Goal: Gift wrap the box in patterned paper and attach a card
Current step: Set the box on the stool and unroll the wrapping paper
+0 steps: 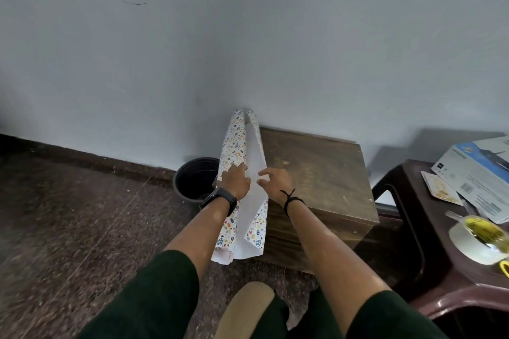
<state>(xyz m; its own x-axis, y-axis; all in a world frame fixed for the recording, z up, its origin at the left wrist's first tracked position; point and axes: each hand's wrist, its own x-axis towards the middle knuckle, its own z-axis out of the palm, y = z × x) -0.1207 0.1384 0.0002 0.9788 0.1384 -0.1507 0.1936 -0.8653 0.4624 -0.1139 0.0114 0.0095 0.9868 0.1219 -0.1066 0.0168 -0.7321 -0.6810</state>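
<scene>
A sheet of patterned wrapping paper (235, 146), white inside with small coloured prints outside, lies along the left edge of a low wooden table (319, 173), both long sides curled inward. My left hand (236, 179) presses on the left curl with spread fingers. My right hand (275, 181) hovers over the right curl, fingers apart, holding nothing. A white and blue box (479, 181) rests on a dark plastic stool (429, 250) at the right. A pale card (440, 187) lies beside that box. A roll of clear tape (473, 242) sits on the stool.
A black bucket (194, 179) stands on the speckled floor left of the table, against a plain wall (248, 36). Something yellow (504, 268) shows under the tape roll. My knees are at the bottom of the view.
</scene>
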